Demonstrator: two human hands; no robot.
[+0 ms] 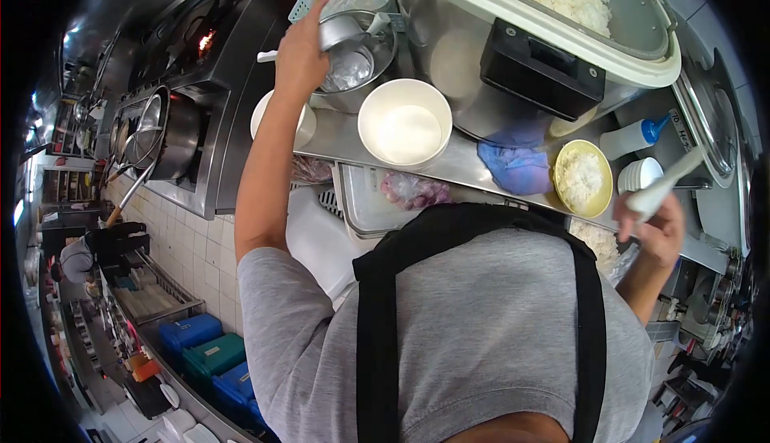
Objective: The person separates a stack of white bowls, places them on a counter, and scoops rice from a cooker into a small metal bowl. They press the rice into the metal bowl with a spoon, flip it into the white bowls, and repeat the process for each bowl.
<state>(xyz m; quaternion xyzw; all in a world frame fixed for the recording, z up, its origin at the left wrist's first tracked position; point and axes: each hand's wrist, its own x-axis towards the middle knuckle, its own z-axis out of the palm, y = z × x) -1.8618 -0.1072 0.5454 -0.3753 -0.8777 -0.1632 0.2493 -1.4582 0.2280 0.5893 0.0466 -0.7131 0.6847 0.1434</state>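
Observation:
My left hand point(303, 54) is at the metal pot point(353, 96), beside a small metal container point(340, 32) over its rim; what its fingers hold is hard to make out. My right hand point(654, 230) is closed on a white paddle point(666, 184), slightly blurred. Left of that hand, a yellow bowl point(561, 194) holds white rice point(581, 174). A large white bowl point(371, 142) stands on the steel counter point(465, 172) between my arms. Another white bowl point(307, 128) is partly hidden behind my left forearm.
A large rice cooker point(457, 58) full of rice stands at the back. Nearby are a blue cloth point(517, 168), squeeze bottle point(627, 140) and stacked white bowls point(640, 175). A stove with flame point(207, 40) and pot point(183, 134) is left. A person point(80, 258) stands farther left.

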